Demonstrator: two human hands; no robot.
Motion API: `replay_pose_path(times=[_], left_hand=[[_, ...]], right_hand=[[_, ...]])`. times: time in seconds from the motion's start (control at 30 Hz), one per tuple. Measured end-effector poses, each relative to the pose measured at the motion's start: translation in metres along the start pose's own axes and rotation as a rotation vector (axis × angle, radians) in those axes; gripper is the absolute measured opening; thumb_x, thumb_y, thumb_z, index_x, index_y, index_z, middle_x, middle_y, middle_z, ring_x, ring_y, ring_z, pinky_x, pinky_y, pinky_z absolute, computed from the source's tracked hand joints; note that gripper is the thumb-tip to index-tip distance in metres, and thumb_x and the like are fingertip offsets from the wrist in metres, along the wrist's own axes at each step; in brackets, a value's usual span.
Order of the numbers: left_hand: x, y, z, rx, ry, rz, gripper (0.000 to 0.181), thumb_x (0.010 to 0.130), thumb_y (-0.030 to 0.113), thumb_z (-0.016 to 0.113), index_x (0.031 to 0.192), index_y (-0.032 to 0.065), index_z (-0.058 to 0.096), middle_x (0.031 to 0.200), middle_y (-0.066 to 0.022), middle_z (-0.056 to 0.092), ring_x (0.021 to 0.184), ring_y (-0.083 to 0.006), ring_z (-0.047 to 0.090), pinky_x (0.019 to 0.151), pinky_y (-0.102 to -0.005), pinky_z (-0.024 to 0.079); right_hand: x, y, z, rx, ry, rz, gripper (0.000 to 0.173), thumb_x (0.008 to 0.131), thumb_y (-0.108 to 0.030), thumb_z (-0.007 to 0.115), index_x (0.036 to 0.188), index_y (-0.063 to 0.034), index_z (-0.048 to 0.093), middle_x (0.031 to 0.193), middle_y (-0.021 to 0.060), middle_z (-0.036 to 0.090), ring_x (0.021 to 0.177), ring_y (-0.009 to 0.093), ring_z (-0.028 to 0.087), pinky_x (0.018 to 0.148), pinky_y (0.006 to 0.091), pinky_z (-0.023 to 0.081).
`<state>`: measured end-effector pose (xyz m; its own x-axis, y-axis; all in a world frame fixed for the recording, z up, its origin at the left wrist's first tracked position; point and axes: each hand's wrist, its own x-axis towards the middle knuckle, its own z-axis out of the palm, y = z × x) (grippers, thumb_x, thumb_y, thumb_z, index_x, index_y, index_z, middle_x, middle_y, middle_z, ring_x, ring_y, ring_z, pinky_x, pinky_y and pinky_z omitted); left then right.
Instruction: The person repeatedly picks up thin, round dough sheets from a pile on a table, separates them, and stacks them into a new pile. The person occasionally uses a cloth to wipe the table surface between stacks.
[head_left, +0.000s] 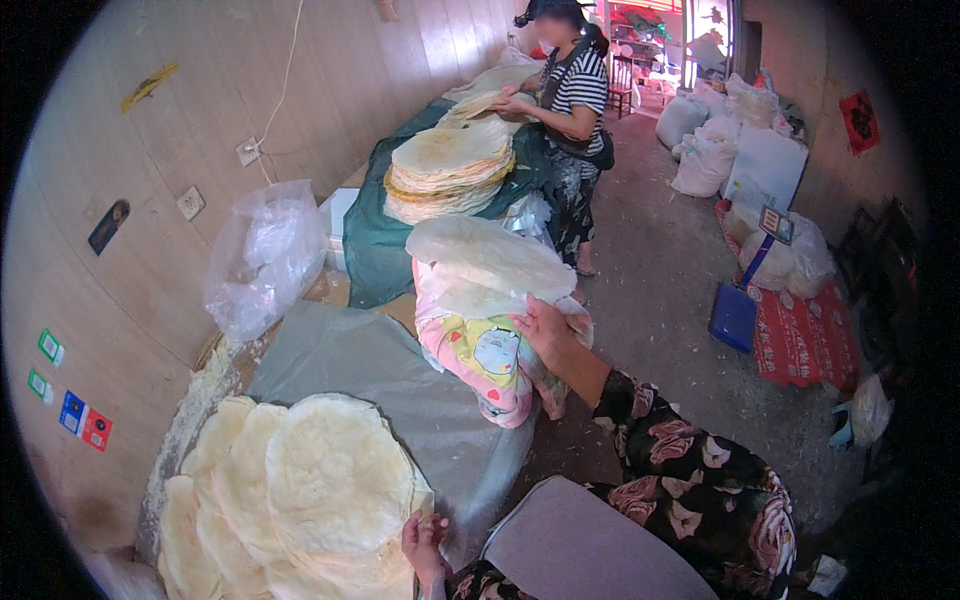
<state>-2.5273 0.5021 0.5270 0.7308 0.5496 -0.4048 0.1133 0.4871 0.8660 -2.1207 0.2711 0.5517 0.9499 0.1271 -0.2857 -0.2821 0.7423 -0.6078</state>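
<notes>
My right hand (546, 332) pinches the near right edge of a thin, pale round flatbread sheet (487, 266). That sheet drapes over a bundle in a pink printed cloth (457, 352), which shows a cartoon figure. Lower down, my left hand (425, 541) is beside the right edge of overlapping stacks of round flatbreads (337, 472). Its fingers are half bent and apart, and I see nothing held in them. A grey sheet (360, 352) covers the table between the stacks and the pink bundle.
Farther along, a tall flatbread pile (450, 169) rests on green cloth (367, 247). Another person (574, 105) stands there handling flatbreads. A clear plastic bag (266, 255) leans by the wall. Across the floor are a blue platform scale (735, 315) and white sacks (705, 157).
</notes>
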Motion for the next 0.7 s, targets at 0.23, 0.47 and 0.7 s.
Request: replay_pose_path(times=[0.23,0.47,0.7], left_hand=[[0.047,0.035,0.089,-0.076,-0.382,-0.067,0.038,0.094,0.025,0.055,0.124,0.0032,0.049,0.106,-0.0095,0.063,0.086,-0.0153,0.060,0.072,-0.0258,0.046],[0.142,0.026,0.145,-0.698,-0.513,-0.232,0.037,0.092,0.029,0.055,0.123,0.0095,0.051,0.116,-0.0111,0.061,0.101,-0.0230,0.062,0.083,-0.0378,0.050],[0.172,-0.010,0.137,-0.460,-0.334,-0.310,0.024,0.089,0.017,0.057,0.112,0.0104,0.056,0.088,-0.0036,0.067,0.056,-0.0178,0.059,0.050,-0.0302,0.048]], right_hand=[[-0.104,0.066,0.069,-0.010,-0.034,0.183,0.033,0.098,-0.030,0.046,0.112,0.0001,0.050,0.102,0.0155,0.059,0.097,0.027,0.059,0.088,0.0362,0.047],[-0.207,0.116,-0.005,-0.267,-0.346,0.578,0.033,0.095,-0.025,0.051,0.116,0.0005,0.052,0.102,0.0144,0.064,0.090,0.026,0.063,0.081,0.0358,0.049],[-0.236,0.030,-0.019,-0.853,-0.161,0.226,0.029,0.088,-0.012,0.059,0.114,0.0012,0.055,0.092,0.0111,0.066,0.077,0.020,0.065,0.070,0.0290,0.051]])
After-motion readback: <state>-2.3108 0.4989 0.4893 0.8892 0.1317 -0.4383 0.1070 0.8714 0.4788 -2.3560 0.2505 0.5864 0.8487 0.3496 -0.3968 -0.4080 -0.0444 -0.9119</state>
